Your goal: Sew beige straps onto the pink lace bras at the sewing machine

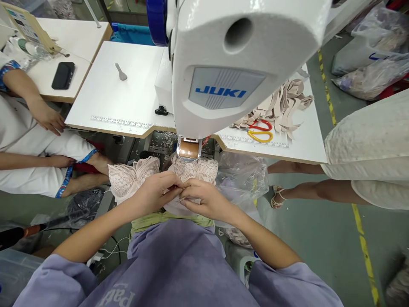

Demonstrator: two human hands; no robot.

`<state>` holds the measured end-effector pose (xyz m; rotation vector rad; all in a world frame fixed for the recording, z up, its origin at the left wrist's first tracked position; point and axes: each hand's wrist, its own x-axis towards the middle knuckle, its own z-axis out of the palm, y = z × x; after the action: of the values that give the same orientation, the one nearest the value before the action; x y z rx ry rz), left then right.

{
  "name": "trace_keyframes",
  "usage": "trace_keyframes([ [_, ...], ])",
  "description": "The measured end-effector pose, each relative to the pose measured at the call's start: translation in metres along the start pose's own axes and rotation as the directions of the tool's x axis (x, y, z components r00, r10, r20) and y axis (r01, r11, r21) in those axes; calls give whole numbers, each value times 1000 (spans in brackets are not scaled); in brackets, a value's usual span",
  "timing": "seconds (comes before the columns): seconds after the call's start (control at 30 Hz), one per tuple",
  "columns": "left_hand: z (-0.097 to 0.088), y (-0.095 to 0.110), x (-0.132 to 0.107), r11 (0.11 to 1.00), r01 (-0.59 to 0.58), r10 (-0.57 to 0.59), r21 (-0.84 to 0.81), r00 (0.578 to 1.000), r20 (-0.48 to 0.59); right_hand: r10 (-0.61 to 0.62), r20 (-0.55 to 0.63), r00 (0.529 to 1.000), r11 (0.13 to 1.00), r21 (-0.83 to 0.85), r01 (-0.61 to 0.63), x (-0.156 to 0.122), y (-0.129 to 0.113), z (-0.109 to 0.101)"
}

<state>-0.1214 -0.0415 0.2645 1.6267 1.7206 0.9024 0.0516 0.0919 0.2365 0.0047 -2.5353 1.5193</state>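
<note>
Over my lap, my left hand (156, 189) and my right hand (206, 197) meet with fingertips pinched together. A small pale bit shows at the fingers, but I cannot make out what it is. Right behind and under both hands lies a pale pink lace bra (209, 168), its cups just below the sewing machine's head (223, 47). To the left, beside my left forearm, rests a stack of matching lace bra cups (132, 177). Green cloth (147, 221) lies across my lap, under the pale fabric.
On the white machine table (128, 94) stand a grey peg (120, 71) and, at right, red-and-yellow-handled scissors (262, 130) beside piled beige strips (281, 106). A co-worker's hand (46, 113) is at left. Another person's legs (319, 187) are at right. Plastic bags (243, 175) hang below the table.
</note>
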Motion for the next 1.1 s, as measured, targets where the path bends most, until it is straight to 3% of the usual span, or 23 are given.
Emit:
trace_keyframes([
  [0.1, 0, -3, -1, 998, -55, 55, 1, 998, -19, -69, -57, 996, 996, -64, 65, 1, 2, 3],
  [0.23, 0, -3, -2, 996, 10, -9, 92, 1000, -10, -93, -94, 991, 988, -136, 80, 1, -2, 7],
  [0.4, 0, 2, 5, 970, 66, -92, 236, 991, 98, -89, -130, 988, 935, -353, 38, -2, -3, 19],
  [0.47, 0, 1, 9, 960, 65, -107, 271, 984, 142, -74, -153, 985, 942, -335, 19, -3, 1, 24],
  [0.53, 2, -2, 12, 967, 59, -100, 248, 983, 155, -21, -199, 980, 977, -214, -23, -3, 4, 26],
  [0.6, 6, -5, 13, 989, 103, -116, 109, 985, 127, 69, -264, 962, 996, -35, -82, -3, 4, 26],
  [0.67, 13, -6, 12, 968, 189, -181, -163, 981, 66, 148, -321, 935, 987, 115, -117, -3, 1, 25],
  [0.73, 22, -5, 9, 867, 226, -255, -445, 967, -5, 184, -362, 914, 975, 184, -124, -3, -2, 25],
  [0.8, 29, -3, 6, 795, 203, -298, -572, 952, -76, 192, -387, 902, 973, 195, -123, -4, -5, 25],
  [0.87, 32, -3, 3, 835, 184, -296, -519, 945, -140, 194, -396, 898, 974, 186, -129, -4, -6, 25],
  [0.93, 32, -6, 1, 914, 176, -256, -365, 949, -183, 195, -387, 901, 975, 175, -136, -5, -7, 25],
  [1.1, 31, -14, 0, 996, 79, -88, -44, 960, -266, 223, -359, 906, 970, 179, -167, -6, -10, 22],
])
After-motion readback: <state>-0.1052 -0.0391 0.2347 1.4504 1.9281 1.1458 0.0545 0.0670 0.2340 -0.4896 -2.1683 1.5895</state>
